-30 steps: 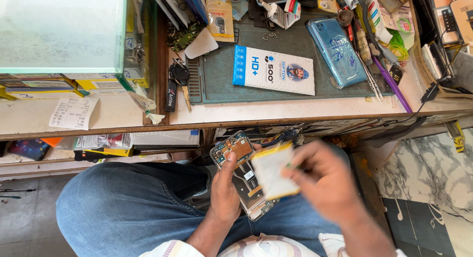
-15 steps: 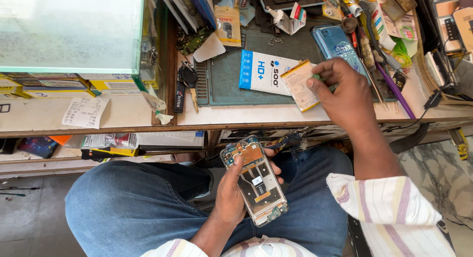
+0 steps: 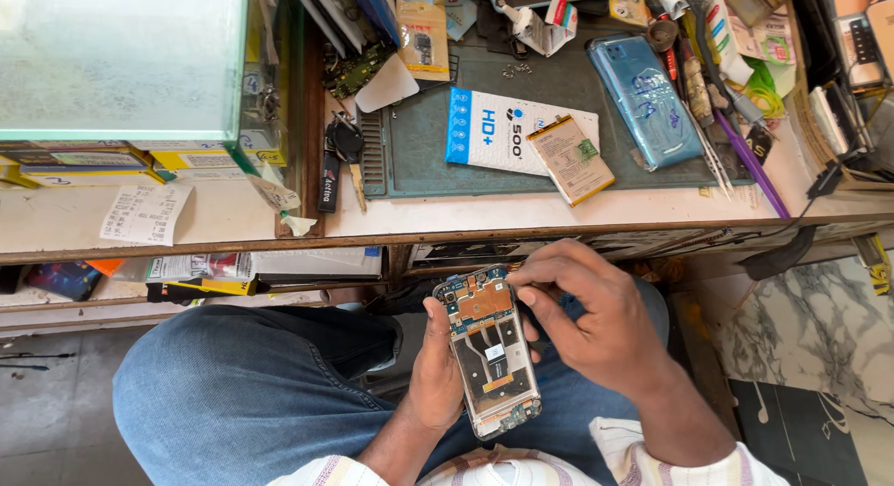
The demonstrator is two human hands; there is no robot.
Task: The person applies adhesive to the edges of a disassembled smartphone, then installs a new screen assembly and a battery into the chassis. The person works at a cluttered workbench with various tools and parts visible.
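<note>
An opened phone (image 3: 492,351) with its back off, showing an orange board cover and bare frame, lies over my lap. My left hand (image 3: 435,370) grips it from the left side. My right hand (image 3: 589,316) rests against its right edge, fingertips touching the upper part near the board. A flat yellow-edged battery (image 3: 571,158) lies on the grey work mat (image 3: 410,160) on the bench, partly over a white and blue packet (image 3: 494,129).
A blue phone back cover (image 3: 644,97) lies on the mat's right. Tweezers and a purple tool (image 3: 745,160) sit by the mat edge. Keys (image 3: 340,155), a paper slip (image 3: 144,214) and a glass case (image 3: 121,58) occupy the left. My jeans-clad legs (image 3: 251,393) are below the bench.
My right hand carried the battery from the phone up to the bench, left it on the packet, and returned to the phone's right edge.
</note>
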